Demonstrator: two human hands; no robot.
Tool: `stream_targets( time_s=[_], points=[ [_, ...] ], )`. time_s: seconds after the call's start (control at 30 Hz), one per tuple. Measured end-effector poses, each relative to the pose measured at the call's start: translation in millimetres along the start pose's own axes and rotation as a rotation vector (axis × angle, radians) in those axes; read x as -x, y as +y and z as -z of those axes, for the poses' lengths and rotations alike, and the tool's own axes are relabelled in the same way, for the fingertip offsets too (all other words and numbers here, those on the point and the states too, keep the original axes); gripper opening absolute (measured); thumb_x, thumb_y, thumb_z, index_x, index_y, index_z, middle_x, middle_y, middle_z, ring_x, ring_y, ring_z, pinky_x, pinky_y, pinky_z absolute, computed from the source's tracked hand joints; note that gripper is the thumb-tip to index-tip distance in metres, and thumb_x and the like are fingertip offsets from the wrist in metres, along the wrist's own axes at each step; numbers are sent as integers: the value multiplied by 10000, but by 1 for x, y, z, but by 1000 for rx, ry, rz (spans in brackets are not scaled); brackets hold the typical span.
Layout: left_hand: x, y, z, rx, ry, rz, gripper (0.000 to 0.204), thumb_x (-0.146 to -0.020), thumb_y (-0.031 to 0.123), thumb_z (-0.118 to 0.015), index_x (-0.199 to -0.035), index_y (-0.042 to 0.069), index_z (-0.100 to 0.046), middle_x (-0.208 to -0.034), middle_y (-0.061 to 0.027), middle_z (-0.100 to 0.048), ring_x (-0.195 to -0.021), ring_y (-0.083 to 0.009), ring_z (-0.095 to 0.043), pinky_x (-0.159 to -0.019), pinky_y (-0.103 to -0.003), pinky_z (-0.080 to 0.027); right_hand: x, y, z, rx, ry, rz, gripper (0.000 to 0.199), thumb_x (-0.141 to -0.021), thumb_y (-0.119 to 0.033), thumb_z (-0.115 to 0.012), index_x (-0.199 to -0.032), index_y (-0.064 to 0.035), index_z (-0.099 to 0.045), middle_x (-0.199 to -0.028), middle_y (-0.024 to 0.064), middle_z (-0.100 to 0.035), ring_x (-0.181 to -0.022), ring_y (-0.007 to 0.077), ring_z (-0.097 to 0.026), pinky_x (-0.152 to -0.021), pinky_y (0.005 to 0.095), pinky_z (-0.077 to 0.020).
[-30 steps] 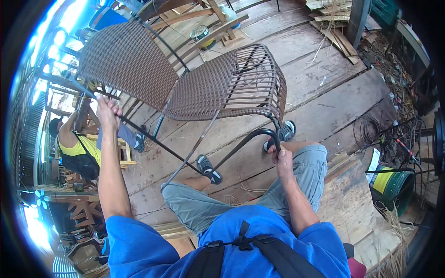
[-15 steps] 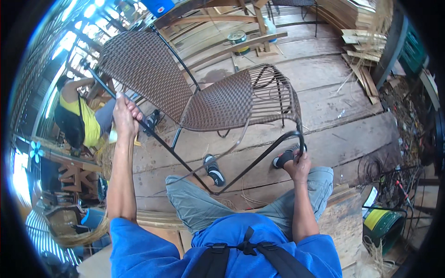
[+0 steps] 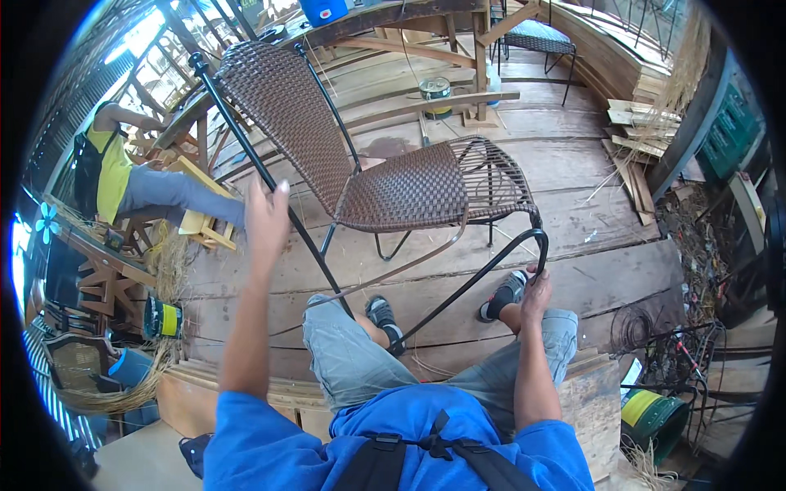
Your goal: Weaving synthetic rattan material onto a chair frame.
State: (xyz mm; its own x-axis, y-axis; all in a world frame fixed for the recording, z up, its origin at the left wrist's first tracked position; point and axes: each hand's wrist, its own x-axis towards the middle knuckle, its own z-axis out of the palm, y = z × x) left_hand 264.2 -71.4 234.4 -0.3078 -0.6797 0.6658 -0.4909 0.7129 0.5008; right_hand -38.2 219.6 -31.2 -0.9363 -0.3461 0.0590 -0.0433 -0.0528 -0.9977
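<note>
- Head view, the chair: a brown woven chair [image 3: 409, 184] on a black metal frame stands on the plank floor [image 3: 589, 245] straight ahead of the person, toward twelve o'clock from the knees. Its back leans up toward eleven o'clock; its seat runs out toward two o'clock.
- Head view, the frame's long axis: the black frame bar [image 3: 254, 159] beside the chair back runs from a knob at about eleven o'clock down toward the person's feet at six o'clock, a long slant.
- Head view, left hand [image 3: 266, 217]: raised, fingers stretched and fairly spread, palm turned toward that bar. It lies just at nine o'clock of the bar, touching or nearly so; I cannot tell if the fingers wrap it. It looks open rather than gripping.
- Head view, right hand [image 3: 536, 286]: low, at about four o'clock from the seat, fingers curled around the curved black armrest loop [image 3: 524, 241] at the frame's lower end. This is the firm hold.
- Head view, which is nearer: the right hand is already on the frame, the left just beside it.
- Head view, surroundings: another person in yellow [image 3: 106, 172] sits well apart at nine o'clock; a green bucket [image 3: 655, 413] stands at four o'clock.
</note>
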Motion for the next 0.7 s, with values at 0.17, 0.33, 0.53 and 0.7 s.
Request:
stream_targets(
  time_s=[0.17,0.33,0.53,0.7],
  points=[
    [130,28,-19,108,-184,121,321,-848,144,-555,-1119,-18,-498,-1066,-158,-556,-1028,-294,-520,-892,-373,-389,1,4,-8,35,75,73,524,-949,-493,-333,-902,-31,-576,-522,-53,-334,-456,52,-329,-423,218,-250],
    [165,108,1,101,-1192,-24,260,-860,252,-527,-1007,40,-559,-860,-179,-614,-791,-355,-606,-694,-442,-484,7,-21,-5,-22,39,-54,513,-952,-488,-323,-898,-31,-549,-526,-46,-338,-456,72,-315,-442,223,-254],
    [202,163,13,458,-1312,-554,265,-885,292,-522,-950,36,-548,-791,-130,-577,-742,-309,-582,-661,-411,-448,17,-30,11,258,230,207,395,-943,-292,-443,-1167,27,-511,-937,116,-578,-820,181,-548,-735,288,-450],
    [204,160,3,450,-1369,-654,317,-893,345,-497,-878,33,-552,-765,-113,-568,-711,-310,-564,-657,-399,-444,56,-134,-1,-54,-28,-67,293,-929,-246,-469,-1087,-7,-530,-923,79,-592,-742,138,-568,-635,254,-449]
  ],
)
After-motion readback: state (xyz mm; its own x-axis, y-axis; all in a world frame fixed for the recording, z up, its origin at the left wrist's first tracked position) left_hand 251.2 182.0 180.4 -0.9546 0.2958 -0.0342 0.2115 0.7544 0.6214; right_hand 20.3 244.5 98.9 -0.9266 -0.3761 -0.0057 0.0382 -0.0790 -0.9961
